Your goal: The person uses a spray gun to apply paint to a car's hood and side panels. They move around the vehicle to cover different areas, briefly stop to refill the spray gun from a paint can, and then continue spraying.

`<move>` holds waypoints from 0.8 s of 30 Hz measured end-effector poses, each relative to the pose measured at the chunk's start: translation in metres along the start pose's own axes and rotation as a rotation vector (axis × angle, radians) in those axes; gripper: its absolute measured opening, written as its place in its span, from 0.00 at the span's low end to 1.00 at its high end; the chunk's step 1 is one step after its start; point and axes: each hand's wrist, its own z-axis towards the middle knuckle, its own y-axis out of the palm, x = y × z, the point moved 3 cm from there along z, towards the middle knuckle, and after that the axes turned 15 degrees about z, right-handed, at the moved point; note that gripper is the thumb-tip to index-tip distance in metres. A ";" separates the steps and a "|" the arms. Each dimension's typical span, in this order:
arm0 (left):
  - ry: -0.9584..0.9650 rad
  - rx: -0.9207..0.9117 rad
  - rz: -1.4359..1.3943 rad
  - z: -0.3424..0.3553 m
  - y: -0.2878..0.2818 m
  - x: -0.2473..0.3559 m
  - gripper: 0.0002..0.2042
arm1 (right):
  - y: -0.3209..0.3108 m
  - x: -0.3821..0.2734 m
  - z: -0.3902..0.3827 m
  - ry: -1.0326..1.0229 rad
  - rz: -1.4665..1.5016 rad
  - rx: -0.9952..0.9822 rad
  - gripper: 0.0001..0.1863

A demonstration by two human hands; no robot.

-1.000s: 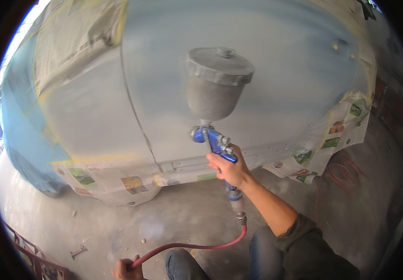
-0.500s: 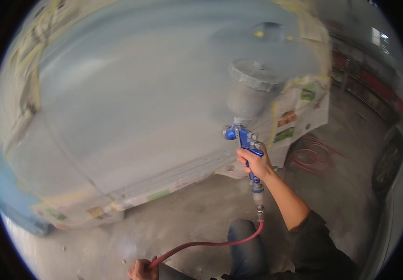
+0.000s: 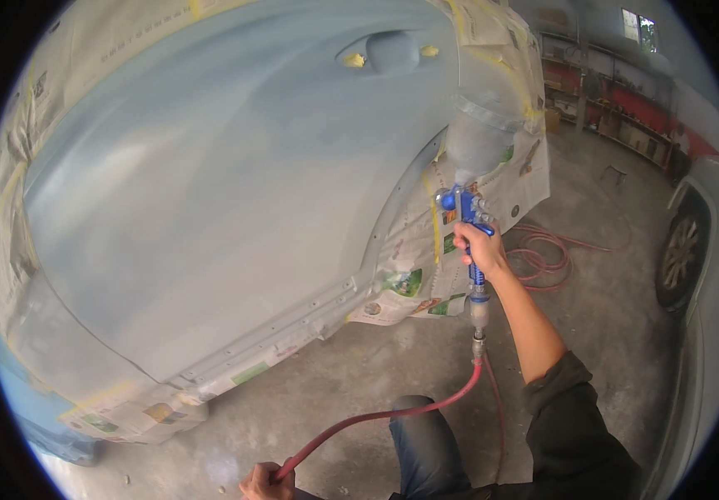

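Observation:
My right hand (image 3: 481, 247) is closed round the handle of a blue spray gun (image 3: 464, 205), held upright with a cloudy paint cup (image 3: 478, 142) on top. The gun's nozzle points left, toward a car door (image 3: 259, 200) coated in pale grey-blue primer. From the fitting below the handle, a red air hose (image 3: 393, 413) curves down to the lower left. There my left hand (image 3: 266, 482) grips the hose, partly cut off by the picture's lower edge. Whether the trigger is pulled I cannot make out.
Masking paper (image 3: 416, 279) with yellow tape surrounds the door. A coiled red hose (image 3: 540, 257) lies on the concrete floor (image 3: 343, 367). Another car's wheel (image 3: 683, 260) stands at the right, and shelves (image 3: 618, 125) line the far wall. My knee (image 3: 426, 450) is below.
My right hand has carried the spray gun right and slightly up, now in front of the masking paper beside the door's edge. My left hand has shifted slightly right. The view has sharpened.

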 end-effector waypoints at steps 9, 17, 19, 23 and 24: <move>-0.031 0.111 -0.011 0.002 -0.034 -0.019 0.08 | 0.061 0.007 -0.024 0.069 0.122 -0.099 0.06; -0.085 0.396 0.113 -0.021 -0.072 -0.099 0.17 | 0.188 0.026 -0.085 0.172 0.094 -0.292 0.07; -0.113 0.413 0.167 -0.028 -0.085 -0.115 0.17 | 0.217 0.034 -0.100 0.186 0.078 -0.327 0.07; -0.157 0.440 0.144 -0.042 -0.110 -0.164 0.17 | 0.285 0.055 -0.131 0.207 0.087 -0.402 0.06; -0.173 0.434 0.142 -0.047 -0.116 -0.172 0.17 | 0.298 0.060 -0.137 0.247 0.041 -0.455 0.07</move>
